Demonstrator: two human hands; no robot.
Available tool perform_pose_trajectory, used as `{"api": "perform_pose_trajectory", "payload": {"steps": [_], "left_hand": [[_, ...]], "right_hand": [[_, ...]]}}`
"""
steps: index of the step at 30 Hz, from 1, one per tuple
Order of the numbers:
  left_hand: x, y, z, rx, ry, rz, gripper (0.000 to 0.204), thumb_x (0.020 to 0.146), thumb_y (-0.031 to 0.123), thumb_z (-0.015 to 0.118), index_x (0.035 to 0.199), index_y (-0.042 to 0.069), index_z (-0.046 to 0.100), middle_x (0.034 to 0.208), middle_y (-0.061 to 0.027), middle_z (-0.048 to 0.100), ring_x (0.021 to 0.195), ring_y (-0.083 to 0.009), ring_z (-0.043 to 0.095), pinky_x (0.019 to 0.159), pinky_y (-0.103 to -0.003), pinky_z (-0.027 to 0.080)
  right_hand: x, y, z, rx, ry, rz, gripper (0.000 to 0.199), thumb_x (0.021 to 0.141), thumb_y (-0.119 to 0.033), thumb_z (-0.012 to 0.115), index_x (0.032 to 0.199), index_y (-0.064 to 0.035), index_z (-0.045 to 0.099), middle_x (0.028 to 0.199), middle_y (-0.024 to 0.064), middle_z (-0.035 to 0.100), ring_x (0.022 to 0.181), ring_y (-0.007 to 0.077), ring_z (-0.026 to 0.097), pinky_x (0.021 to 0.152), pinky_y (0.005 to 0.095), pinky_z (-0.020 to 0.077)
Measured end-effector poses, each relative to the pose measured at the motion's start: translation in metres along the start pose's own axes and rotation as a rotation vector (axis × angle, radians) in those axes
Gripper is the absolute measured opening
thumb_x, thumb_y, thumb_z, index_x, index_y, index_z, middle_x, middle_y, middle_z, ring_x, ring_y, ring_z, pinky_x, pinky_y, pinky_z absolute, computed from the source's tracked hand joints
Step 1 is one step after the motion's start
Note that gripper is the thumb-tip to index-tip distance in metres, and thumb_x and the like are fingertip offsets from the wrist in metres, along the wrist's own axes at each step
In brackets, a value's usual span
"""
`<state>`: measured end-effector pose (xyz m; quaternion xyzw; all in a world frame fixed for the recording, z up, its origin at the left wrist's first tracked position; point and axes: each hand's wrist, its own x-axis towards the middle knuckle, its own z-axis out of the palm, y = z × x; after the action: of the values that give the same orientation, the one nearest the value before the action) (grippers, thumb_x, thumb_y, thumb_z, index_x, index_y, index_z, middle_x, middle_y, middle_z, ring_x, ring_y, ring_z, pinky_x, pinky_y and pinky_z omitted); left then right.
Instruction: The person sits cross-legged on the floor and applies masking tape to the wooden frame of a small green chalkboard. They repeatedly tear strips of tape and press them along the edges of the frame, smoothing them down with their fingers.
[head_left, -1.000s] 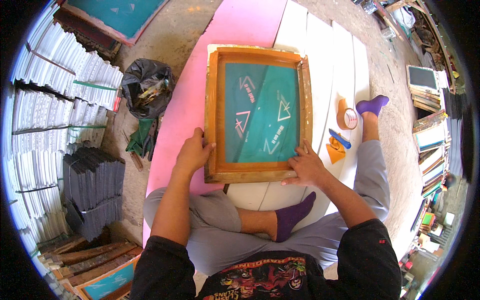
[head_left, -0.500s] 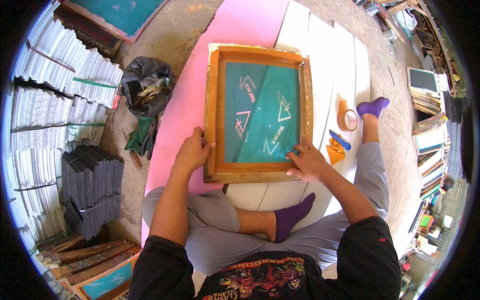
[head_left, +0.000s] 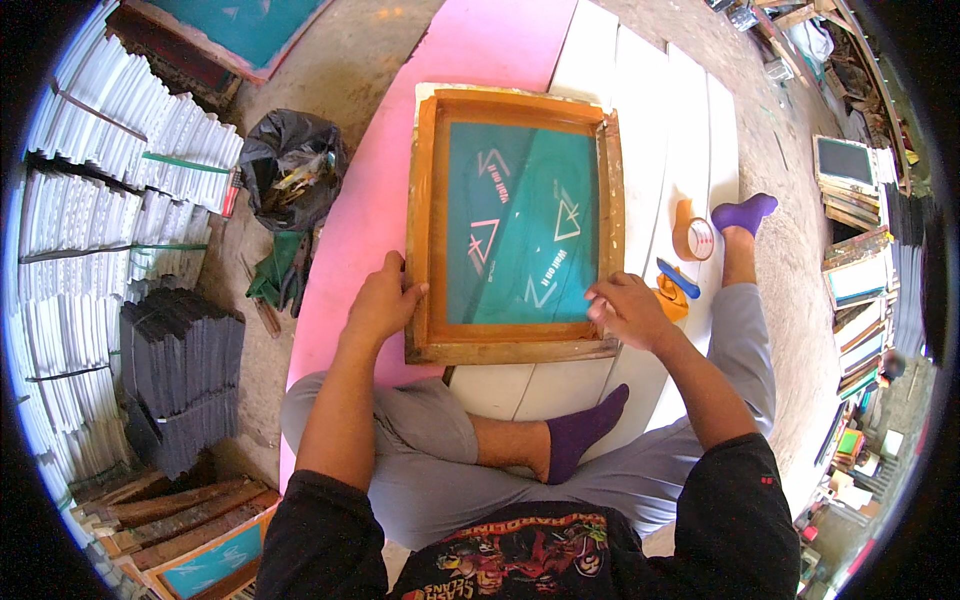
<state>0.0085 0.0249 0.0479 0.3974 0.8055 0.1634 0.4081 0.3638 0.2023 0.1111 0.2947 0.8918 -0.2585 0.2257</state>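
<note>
A wooden screen-printing frame (head_left: 512,354) with teal mesh lies on the pink and white boards in front of me. Pale triangle designs and lettering mark the mesh. My left hand (head_left: 385,300) grips the frame's left side near its lower corner, thumb over the wood and fingers along the outer edge. Over the lower right corner, my right hand (head_left: 632,312) has its fingers curled and drawn together in a pinch; anything between the fingertips is too small to make out. Just right of that hand lie a blue cutter knife (head_left: 679,279) and a crumpled orange piece (head_left: 672,299).
A roll of brown tape (head_left: 692,240) sits beyond the knife. To the left stand a black plastic bag (head_left: 290,165) of scraps, bundled white stacks (head_left: 75,210) and a dark bundle (head_left: 182,375). More frames (head_left: 850,165) lean at the far right. My purple-socked foot (head_left: 588,440) rests before the frame.
My right hand has lifted off the frame's lower right corner and moved slightly right, its spread fingers drawing together. The left hand keeps its grip, and the frame has barely shifted.
</note>
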Motion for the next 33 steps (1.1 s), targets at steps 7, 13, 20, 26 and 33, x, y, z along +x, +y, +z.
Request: {"api": "perform_pose_trajectory", "payload": {"steps": [7, 13, 20, 26, 33], "left_hand": [[0.006, -0.010, 0.008, -0.002, 0.036, 0.043, 0.047, 0.090, 0.022, 0.076, 0.120, -0.001, 0.048, 0.090, -0.0255, 0.072, 0.087, -0.0410, 0.073, 0.072, -0.047, 0.056], [0.002, -0.002, 0.002, -0.008, 0.019, 0.010, 0.046, 0.090, 0.025, 0.075, 0.118, 0.000, 0.050, 0.103, -0.0279, 0.071, 0.102, -0.0444, 0.069, 0.085, -0.051, 0.055], [-0.006, 0.010, -0.002, 0.071, 0.033, -0.061, 0.048, 0.090, 0.029, 0.075, 0.122, 0.002, 0.052, 0.112, -0.0243, 0.071, 0.105, -0.0421, 0.069, 0.087, -0.050, 0.055], [-0.017, 0.021, 0.000, 0.326, 0.273, 0.057, 0.052, 0.083, 0.036, 0.080, 0.120, 0.006, 0.060, 0.107, -0.0170, 0.071, 0.107, -0.0391, 0.065, 0.093, -0.048, 0.053], [-0.062, 0.033, 0.031, 0.731, -0.053, 0.702, 0.054, 0.073, 0.042, 0.082, 0.112, 0.006, 0.070, 0.113, -0.0138, 0.069, 0.119, -0.0332, 0.056, 0.114, -0.053, 0.036]], "right_hand": [[-0.017, -0.024, 0.045, -0.084, -0.069, -0.040, 0.067, 0.080, -0.057, 0.075, 0.124, -0.0085, 0.062, 0.111, 0.0134, 0.068, 0.101, 0.0361, 0.069, 0.082, 0.0507, 0.0560], [-0.024, -0.013, 0.066, -0.140, -0.059, 0.051, 0.062, 0.078, -0.050, 0.080, 0.121, -0.0092, 0.064, 0.112, 0.0101, 0.066, 0.101, 0.0315, 0.069, 0.078, 0.0457, 0.0551], [-0.039, -0.009, 0.081, -0.092, 0.069, 0.057, 0.062, 0.082, -0.046, 0.077, 0.126, -0.0073, 0.060, 0.120, 0.0131, 0.064, 0.106, 0.0335, 0.068, 0.080, 0.0491, 0.0553], [-0.050, -0.008, 0.109, -0.115, 0.242, 0.072, 0.055, 0.083, -0.043, 0.077, 0.123, -0.0069, 0.063, 0.129, 0.0130, 0.062, 0.105, 0.0311, 0.069, 0.080, 0.0481, 0.0553], [-0.046, -0.011, 0.117, -0.132, 0.238, 0.122, 0.044, 0.086, -0.037, 0.074, 0.119, -0.0079, 0.065, 0.125, 0.0153, 0.064, 0.099, 0.0310, 0.071, 0.077, 0.0476, 0.0562]]}}
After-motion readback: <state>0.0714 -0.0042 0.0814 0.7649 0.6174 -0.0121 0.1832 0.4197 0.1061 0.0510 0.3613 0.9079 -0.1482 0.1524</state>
